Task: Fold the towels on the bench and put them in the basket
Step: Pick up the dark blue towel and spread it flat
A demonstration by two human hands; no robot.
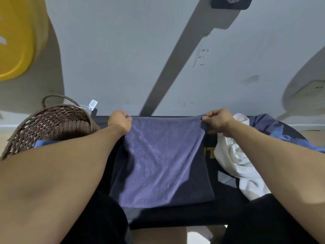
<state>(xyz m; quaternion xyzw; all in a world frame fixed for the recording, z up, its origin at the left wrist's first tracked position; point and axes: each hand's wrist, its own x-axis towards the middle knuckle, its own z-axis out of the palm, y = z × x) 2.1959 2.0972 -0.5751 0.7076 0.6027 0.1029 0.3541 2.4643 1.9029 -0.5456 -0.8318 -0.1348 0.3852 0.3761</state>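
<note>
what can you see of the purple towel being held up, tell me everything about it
The purple towel is a bluish-purple, terry-looking cloth with a stitched hem along its top edge. The left hand and right hand each pinch a top corner, stretching that edge taut. The rest hangs toward the person over the dark bench, its lower part in shadow. It looks smooth, with faint creases.
</note>
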